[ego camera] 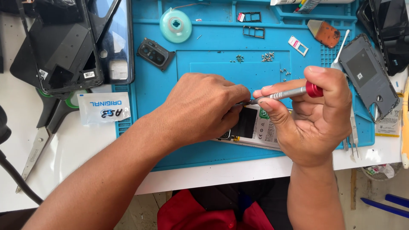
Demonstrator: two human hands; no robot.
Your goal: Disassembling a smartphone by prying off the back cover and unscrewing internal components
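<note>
I see my left hand (204, 108) pressing down on the opened phone (255, 125) at centre, fingers curled together to steady it. My right hand (317, 115), at three o'clock, pinches a red-capped screwdriver (283, 94), its tip angled toward the phone. Loose screws (267, 56) sit corralled at twelve o'clock on the blue mat (153, 93).

Slim screwdriver (284, 94): brushed grey metal shaft, glossy red metal cap. Blue work mat (153, 89): matt, smooth rubber. White counter (72, 149): smooth laminate.
</note>
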